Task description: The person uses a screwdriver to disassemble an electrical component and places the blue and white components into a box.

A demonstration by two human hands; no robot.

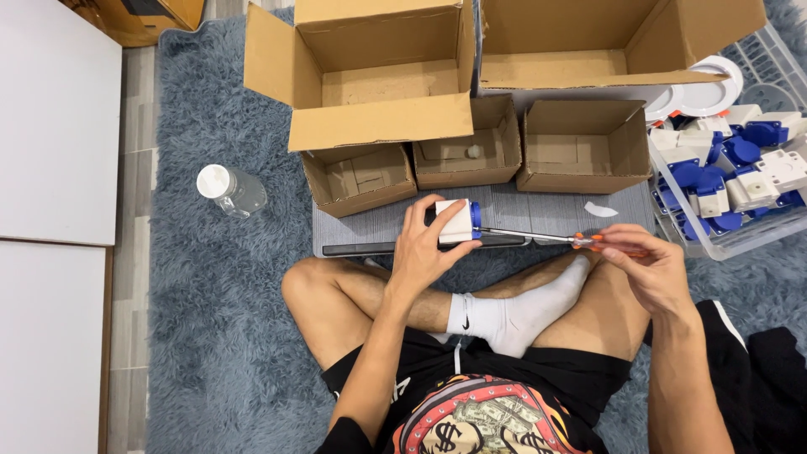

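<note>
My left hand (423, 249) grips a small white box-shaped socket part with a blue cap (458, 221), held over a grey ribbed board (538, 207). My right hand (647, 267) holds the orange handle of a screwdriver (538, 236). Its thin metal shaft runs left and its tip meets the blue end of the part. I sit cross-legged on a shaggy grey rug, with a white-socked foot (521, 315) under the tool.
Three small open cardboard boxes (466, 155) stand behind the board, two large open cartons (378, 76) behind them. A clear plastic bin (727, 181) of several white-and-blue parts sits at right. A clear bottle (231, 189) lies at left. White panels (55, 126) lie far left.
</note>
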